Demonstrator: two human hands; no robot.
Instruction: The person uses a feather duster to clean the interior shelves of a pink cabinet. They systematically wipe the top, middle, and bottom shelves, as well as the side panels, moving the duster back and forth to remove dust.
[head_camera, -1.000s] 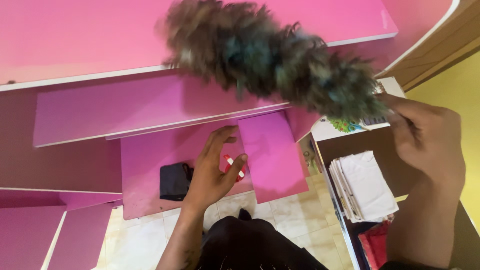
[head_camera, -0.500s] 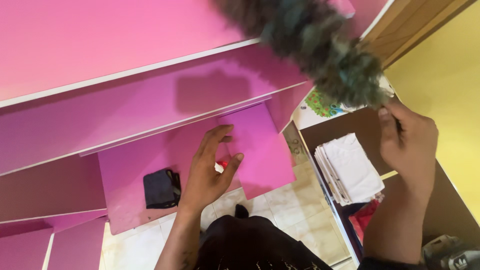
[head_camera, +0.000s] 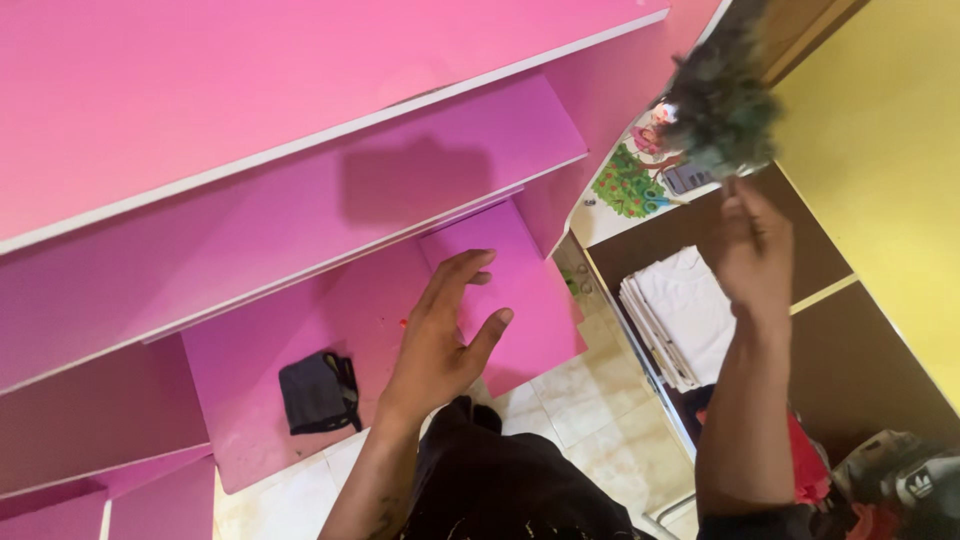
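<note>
My right hand (head_camera: 752, 245) is raised at the upper right, shut on the handle of a dark feather duster (head_camera: 720, 100) whose blurred head points up and away. My left hand (head_camera: 442, 335) hovers open, fingers spread, over the lowest pink shelf (head_camera: 300, 330), beside a pink divider panel (head_camera: 510, 290). A small dark folded cloth (head_camera: 318, 392) lies on that shelf, left of my left hand. The red and white object seen earlier is hidden under my palm.
Pink shelves with white edges (head_camera: 300, 180) step up to the left and top. A brown cabinet (head_camera: 840, 330) at right holds a stack of white folded cloth (head_camera: 680, 310) and red fabric (head_camera: 810, 470). Tiled floor (head_camera: 580, 420) lies below, and a yellow wall (head_camera: 890, 160) stands at right.
My right hand has swung the duster from across the middle shelves up and to the right. My left hand has stayed over the low shelf, now covering the red and white object.
</note>
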